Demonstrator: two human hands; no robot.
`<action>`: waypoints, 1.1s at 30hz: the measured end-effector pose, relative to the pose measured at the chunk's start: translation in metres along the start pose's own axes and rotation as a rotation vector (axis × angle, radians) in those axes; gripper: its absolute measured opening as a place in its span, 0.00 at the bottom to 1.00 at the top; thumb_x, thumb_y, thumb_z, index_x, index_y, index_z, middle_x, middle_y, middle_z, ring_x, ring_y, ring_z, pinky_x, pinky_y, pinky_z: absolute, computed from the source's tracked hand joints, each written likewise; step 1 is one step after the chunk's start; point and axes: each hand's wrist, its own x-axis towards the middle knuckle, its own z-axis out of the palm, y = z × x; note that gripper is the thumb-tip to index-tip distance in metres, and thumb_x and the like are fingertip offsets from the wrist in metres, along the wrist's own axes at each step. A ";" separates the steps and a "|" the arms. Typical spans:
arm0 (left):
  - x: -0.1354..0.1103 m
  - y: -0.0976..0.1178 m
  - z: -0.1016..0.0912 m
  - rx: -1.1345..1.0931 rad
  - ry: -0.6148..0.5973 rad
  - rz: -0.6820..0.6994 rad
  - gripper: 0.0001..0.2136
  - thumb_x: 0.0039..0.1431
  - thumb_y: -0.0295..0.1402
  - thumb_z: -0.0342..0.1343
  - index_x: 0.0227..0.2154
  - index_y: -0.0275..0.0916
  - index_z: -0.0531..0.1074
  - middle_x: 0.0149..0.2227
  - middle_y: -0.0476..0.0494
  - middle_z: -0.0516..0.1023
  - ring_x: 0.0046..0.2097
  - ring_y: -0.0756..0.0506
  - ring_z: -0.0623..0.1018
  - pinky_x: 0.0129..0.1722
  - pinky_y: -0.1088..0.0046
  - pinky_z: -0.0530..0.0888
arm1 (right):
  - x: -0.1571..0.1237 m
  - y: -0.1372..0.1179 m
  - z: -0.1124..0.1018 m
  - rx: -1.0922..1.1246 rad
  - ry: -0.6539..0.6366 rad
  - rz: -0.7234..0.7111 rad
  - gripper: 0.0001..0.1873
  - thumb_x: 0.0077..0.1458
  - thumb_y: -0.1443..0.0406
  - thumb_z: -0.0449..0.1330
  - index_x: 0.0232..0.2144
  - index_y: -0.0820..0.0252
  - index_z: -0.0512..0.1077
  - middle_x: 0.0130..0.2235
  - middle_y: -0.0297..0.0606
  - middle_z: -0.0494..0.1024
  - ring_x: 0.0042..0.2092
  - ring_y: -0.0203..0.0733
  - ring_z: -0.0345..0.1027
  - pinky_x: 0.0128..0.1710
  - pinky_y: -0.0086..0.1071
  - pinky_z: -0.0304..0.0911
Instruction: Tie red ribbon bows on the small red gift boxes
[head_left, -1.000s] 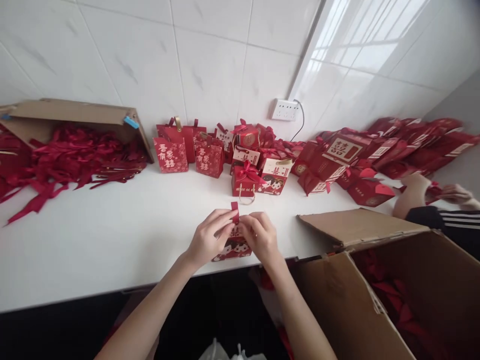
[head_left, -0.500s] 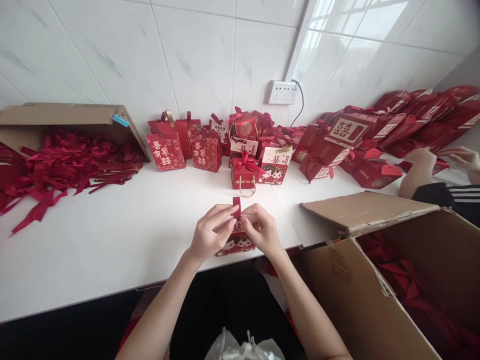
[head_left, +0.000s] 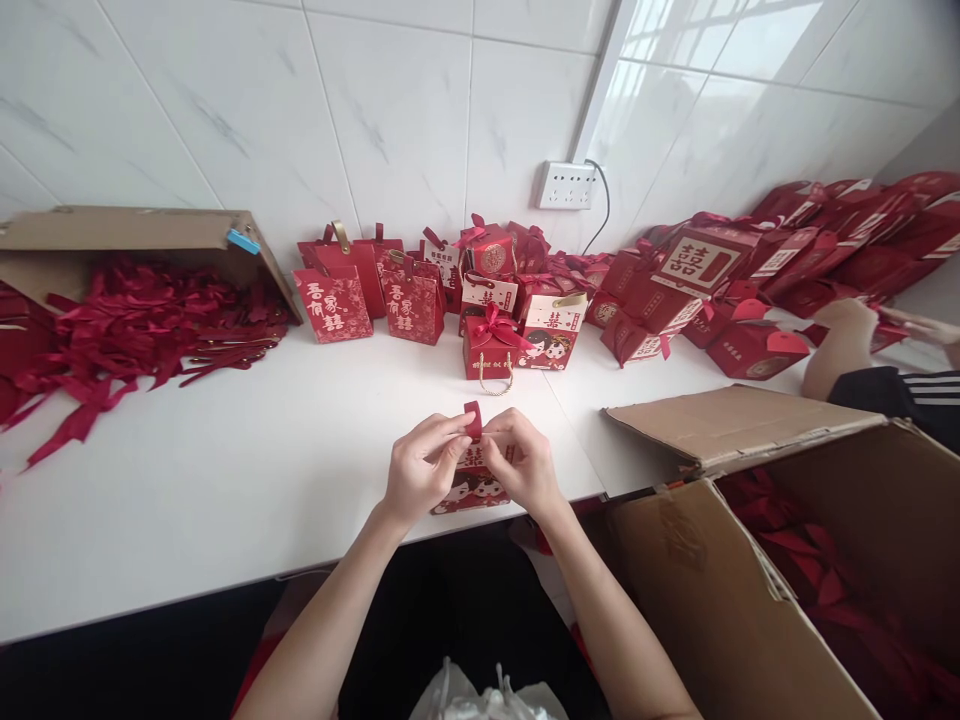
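Plastic wrap (head_left: 487, 700) lies crumpled nearest, below the forearms. At the near edge of the tabletop (head_left: 225, 500) the left grip (head_left: 420, 470) and right grip (head_left: 525, 465) meet over one small red gift box (head_left: 471, 492) printed with a cartoon couple. Both are narrow, thumb and forefinger of each pinched on one ribbon loop (head_left: 472, 418) that stands up from the box top. The step in hand looks like seating that ribbon in the lid. I judge it calls for an even pull from both sides with the box flat. Right of the grip stands one open cardboard carton (head_left: 697, 600) with red pieces inside. Beyond the grip sit finished boxes: two gold-lettered bags (head_left: 331, 305), one bow-topped box (head_left: 489, 352), one cartoon-print box (head_left: 551, 340), and more behind, too overlapped to count. Far right are a co-worker's arm (head_left: 840, 345) and a heap of red boxes (head_left: 750, 270), uncounted. Far left, one tipped carton (head_left: 150, 232) spills ribbons (head_left: 135, 320). One wall socket (head_left: 566, 185) is farthest.
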 end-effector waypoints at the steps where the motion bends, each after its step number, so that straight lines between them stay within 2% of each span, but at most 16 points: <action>1: 0.000 0.000 0.000 -0.009 0.005 -0.026 0.09 0.57 0.27 0.54 0.40 0.37 0.75 0.31 0.48 0.77 0.30 0.53 0.77 0.30 0.81 0.76 | 0.000 0.000 0.000 -0.016 0.005 -0.007 0.05 0.56 0.67 0.54 0.28 0.58 0.65 0.28 0.32 0.68 0.27 0.33 0.62 0.25 0.27 0.59; 4: 0.000 0.001 0.001 -0.072 0.011 -0.108 0.08 0.56 0.29 0.54 0.39 0.36 0.73 0.31 0.47 0.77 0.31 0.51 0.78 0.31 0.79 0.77 | -0.004 0.003 0.001 -0.043 0.026 -0.036 0.04 0.57 0.67 0.53 0.29 0.58 0.66 0.29 0.34 0.69 0.29 0.35 0.64 0.27 0.28 0.61; 6: -0.001 0.001 0.002 -0.147 0.000 -0.156 0.12 0.57 0.30 0.54 0.45 0.36 0.69 0.30 0.47 0.77 0.31 0.51 0.78 0.30 0.78 0.77 | -0.008 0.006 0.000 -0.007 0.011 -0.021 0.04 0.58 0.66 0.53 0.37 0.57 0.66 0.31 0.35 0.71 0.31 0.36 0.66 0.29 0.30 0.62; 9: -0.003 0.000 0.001 -0.240 -0.027 -0.204 0.22 0.56 0.32 0.55 0.54 0.38 0.59 0.34 0.45 0.78 0.35 0.49 0.79 0.32 0.75 0.78 | -0.017 0.011 -0.001 0.073 0.024 0.071 0.18 0.57 0.62 0.55 0.50 0.58 0.59 0.34 0.35 0.71 0.31 0.37 0.67 0.30 0.31 0.64; 11: -0.005 -0.001 0.000 -0.228 -0.031 -0.234 0.22 0.55 0.33 0.56 0.52 0.38 0.61 0.35 0.44 0.78 0.37 0.48 0.79 0.33 0.75 0.77 | -0.022 0.013 0.000 0.069 0.063 0.138 0.14 0.58 0.60 0.54 0.45 0.58 0.63 0.32 0.35 0.71 0.30 0.36 0.65 0.28 0.30 0.63; 12: -0.006 -0.002 -0.001 -0.202 -0.038 -0.252 0.17 0.54 0.34 0.57 0.47 0.38 0.65 0.32 0.46 0.78 0.35 0.48 0.78 0.31 0.76 0.76 | -0.023 0.014 0.001 0.056 0.075 0.163 0.10 0.59 0.59 0.53 0.40 0.59 0.65 0.31 0.34 0.70 0.29 0.35 0.63 0.27 0.29 0.61; 14: -0.007 -0.002 -0.002 -0.133 -0.060 -0.289 0.07 0.54 0.36 0.56 0.32 0.37 0.70 0.25 0.49 0.75 0.27 0.50 0.76 0.25 0.79 0.73 | -0.024 0.015 0.003 0.045 0.070 0.194 0.11 0.59 0.59 0.52 0.31 0.59 0.66 0.29 0.34 0.69 0.27 0.35 0.61 0.26 0.29 0.59; 16: -0.008 -0.002 -0.002 -0.095 -0.074 -0.305 0.10 0.55 0.37 0.55 0.23 0.37 0.68 0.19 0.52 0.70 0.22 0.53 0.71 0.21 0.80 0.69 | -0.023 0.015 0.006 0.063 0.059 0.195 0.12 0.60 0.58 0.52 0.29 0.60 0.66 0.28 0.34 0.68 0.27 0.35 0.61 0.26 0.29 0.59; 20: -0.007 -0.006 0.000 -0.153 -0.053 -0.279 0.10 0.55 0.36 0.53 0.23 0.38 0.68 0.22 0.50 0.71 0.25 0.51 0.73 0.25 0.78 0.71 | -0.020 0.016 0.011 0.095 0.053 0.154 0.12 0.60 0.58 0.51 0.29 0.59 0.66 0.27 0.34 0.68 0.27 0.35 0.63 0.26 0.29 0.60; 23: -0.007 -0.013 -0.007 -0.184 -0.168 -0.242 0.07 0.55 0.36 0.52 0.28 0.38 0.70 0.27 0.47 0.75 0.30 0.48 0.75 0.30 0.75 0.74 | -0.021 0.019 0.011 0.105 0.044 0.122 0.13 0.61 0.58 0.51 0.28 0.59 0.67 0.26 0.34 0.68 0.27 0.36 0.64 0.26 0.29 0.62; 25: -0.006 -0.019 -0.020 -0.112 -0.200 -0.254 0.07 0.55 0.37 0.53 0.29 0.39 0.71 0.27 0.48 0.76 0.29 0.48 0.76 0.28 0.75 0.74 | -0.020 0.025 0.009 0.118 0.008 0.088 0.12 0.60 0.57 0.52 0.32 0.59 0.68 0.29 0.36 0.71 0.32 0.39 0.68 0.30 0.31 0.65; 26: -0.006 -0.022 -0.029 -0.053 -0.147 -0.267 0.07 0.54 0.37 0.54 0.29 0.39 0.71 0.26 0.48 0.76 0.28 0.48 0.76 0.27 0.75 0.73 | -0.018 0.031 0.008 0.120 -0.004 0.070 0.13 0.58 0.56 0.53 0.36 0.59 0.68 0.33 0.38 0.73 0.35 0.41 0.69 0.34 0.34 0.67; 27: -0.005 -0.025 -0.040 0.015 -0.043 -0.279 0.08 0.54 0.38 0.54 0.29 0.39 0.71 0.26 0.48 0.77 0.28 0.47 0.76 0.27 0.75 0.73 | -0.014 0.037 0.006 0.108 -0.001 0.063 0.15 0.57 0.55 0.54 0.41 0.58 0.67 0.37 0.41 0.73 0.40 0.43 0.70 0.38 0.36 0.67; 29: -0.003 -0.035 -0.063 0.177 0.254 -0.279 0.09 0.53 0.40 0.55 0.31 0.39 0.72 0.29 0.47 0.78 0.31 0.46 0.77 0.31 0.74 0.74 | -0.001 0.054 0.001 0.021 0.070 0.097 0.22 0.54 0.53 0.57 0.47 0.58 0.63 0.43 0.45 0.72 0.46 0.47 0.68 0.44 0.42 0.66; 31: 0.000 -0.048 -0.086 0.359 0.508 -0.266 0.10 0.53 0.41 0.54 0.32 0.39 0.71 0.32 0.45 0.78 0.34 0.45 0.77 0.35 0.71 0.74 | 0.021 0.072 -0.001 -0.130 0.203 0.156 0.23 0.53 0.53 0.57 0.47 0.60 0.62 0.45 0.48 0.69 0.46 0.49 0.67 0.43 0.46 0.66; 33: 0.004 -0.065 -0.106 0.515 0.602 -0.298 0.10 0.52 0.41 0.54 0.30 0.39 0.70 0.31 0.44 0.77 0.34 0.43 0.77 0.36 0.69 0.73 | 0.046 0.086 0.003 -0.290 0.316 0.141 0.24 0.51 0.53 0.58 0.46 0.62 0.61 0.45 0.51 0.67 0.46 0.52 0.64 0.43 0.49 0.64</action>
